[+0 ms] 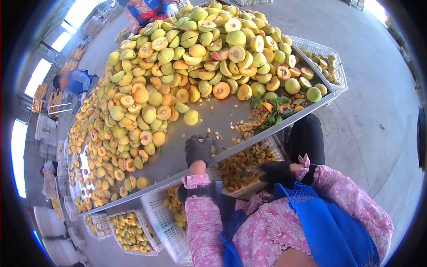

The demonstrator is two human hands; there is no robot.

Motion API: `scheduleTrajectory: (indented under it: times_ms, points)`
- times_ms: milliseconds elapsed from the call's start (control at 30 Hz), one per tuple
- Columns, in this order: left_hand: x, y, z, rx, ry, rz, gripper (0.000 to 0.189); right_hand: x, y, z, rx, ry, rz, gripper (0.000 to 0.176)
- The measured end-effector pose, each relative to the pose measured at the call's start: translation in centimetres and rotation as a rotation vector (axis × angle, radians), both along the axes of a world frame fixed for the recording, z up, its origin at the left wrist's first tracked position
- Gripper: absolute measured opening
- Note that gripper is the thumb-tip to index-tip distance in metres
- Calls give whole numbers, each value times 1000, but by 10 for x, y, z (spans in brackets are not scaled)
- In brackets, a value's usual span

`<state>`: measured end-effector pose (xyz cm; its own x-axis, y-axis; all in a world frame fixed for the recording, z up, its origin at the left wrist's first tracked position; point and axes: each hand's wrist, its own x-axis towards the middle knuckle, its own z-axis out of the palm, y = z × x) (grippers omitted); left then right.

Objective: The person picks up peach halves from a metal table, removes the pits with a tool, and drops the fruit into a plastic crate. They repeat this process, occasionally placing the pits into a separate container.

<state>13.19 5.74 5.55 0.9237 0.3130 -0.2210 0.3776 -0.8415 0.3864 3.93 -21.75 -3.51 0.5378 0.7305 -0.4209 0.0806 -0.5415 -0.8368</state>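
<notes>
My left hand (198, 150), in a dark glove, is closed over the metal table near its front edge. A bit of yellow-green peach (213, 150) shows by its fingers, the rest hidden by the glove. My right hand (276, 172), also dark-gloved, is held over a crate of cut peach pieces (244, 167) below the edge. Its fingers look closed, and a faint, blurred thin shape sticks out toward the left; I cannot make out what it is. Ahead lies a big heap of halved yellow-green peaches (178, 66), with a loose peach (191, 117) and small pits (216, 134) nearer me.
The table's raised metal rim (262, 135) runs in front of me. Leaves and scraps (275, 113) lie by it. White crates of peach pieces (131, 231) stand below left, another crate (340, 66) at the far right. A co-worker (144, 11) stands across the heap.
</notes>
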Motion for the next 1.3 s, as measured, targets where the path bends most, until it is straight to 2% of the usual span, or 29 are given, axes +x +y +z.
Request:
scheduleTrajectory:
  times_ms: [33, 67, 100, 133, 167, 200, 233, 267, 300, 333, 367, 433, 533, 567, 600, 667, 767, 800, 867, 900, 967, 1000, 1033, 1067, 1100, 1167, 1200, 1267, 1300]
  points:
    - [3, 2, -12, -27, -66, 32, 38, -4, -2, -33, 136, -324, 29, 32]
    - [2, 5, -13, -27, -65, 28, 38, -4, 3, -29, 272, -647, 60, 32]
    - [0, 10, -13, -277, -133, 38, 35, -4, 4, -24, 273, -645, 57, 32]
    - [-4, 13, -14, -526, -201, 50, 31, -3, 6, -18, 200, -277, -70, 32]
    - [-9, 14, -17, -523, -201, 50, 31, 3, 14, 10, 123, 92, -190, 33]
    - [-16, 14, -22, -690, -356, 27, 28, 8, 22, 44, 127, 95, -189, 33]
    - [-25, 12, -26, -856, -511, 5, 25, 12, 30, 83, 99, 250, -283, 33]
    - [-36, 4, -20, -852, -508, 7, 25, 15, 38, 108, 69, 403, -377, 33]
    - [-47, -11, -8, -960, -526, 60, 24, 16, 45, 119, 71, 404, -376, 33]
    - [-57, -24, -2, -1071, -543, 113, 24, 17, 51, 128, 194, 392, -413, 32]
    - [-66, -30, -7, -1072, -544, 111, 24, 17, 55, 132, 315, 377, -450, 33]
    - [-82, -41, -20, -1168, -517, -10, 30, 16, 65, 125, 373, 328, -496, 35]
    - [-98, -60, 9, -1271, -531, -136, 36, 15, 65, 126, 451, 318, -568, 40]
    - [-102, -58, 5, -1550, -375, -4, 39, 15, 64, 128, 467, 362, -591, 42]
    - [-103, -57, 1, -1553, -376, -2, 39, 15, 62, 131, 464, 362, -590, 42]
    - [-103, -55, -5, -1984, -196, 272, 41, 17, 62, 139, 493, 480, -551, 43]
    - [-105, -60, -9, -2143, -121, 286, 43, 10, 66, 130, 479, 380, -563, 42]
    - [-108, -62, -7, -2144, -125, 286, 43, 10, 66, 130, 478, 379, -559, 42]
    - [-114, -65, -2, -1890, -240, 236, 41, 9, 68, 132, 406, 286, -533, 41]
    - [-113, -64, -2, -1891, -242, 236, 41, 10, 65, 136, 405, 286, -532, 41]
    - [-108, -59, -5, -2268, -98, 445, 42, 9, 55, 146, 183, 102, -520, 40]
    - [-109, -57, -17, -2270, -99, 448, 42, 8, 50, 134, 179, 102, -518, 40]
    - [-112, -55, -35, -1653, -354, 151, 43, 6, 45, 112, 158, -178, -344, 39]
    - [-113, -57, -33, -1003, -535, -110, 44, 4, 45, 109, 136, -452, -167, 38]
    - [-112, -59, -30, -1005, -534, -111, 44, 0, 45, 107, 134, -452, -168, 38]
    - [-107, -65, -16, -1881, -343, 276, 47, -6, 45, 111, 278, -341, -227, 35]
    - [-107, -67, -8, -1884, -341, 275, 47, -7, 46, 118, 275, -342, -228, 35]
    - [-106, -69, 4, -2205, -167, 505, 48, -7, 50, 136, 44, -226, -251, 33]
    - [-107, -70, 6, -2204, -168, 506, 48, -7, 50, 143, 45, -225, -251, 33]
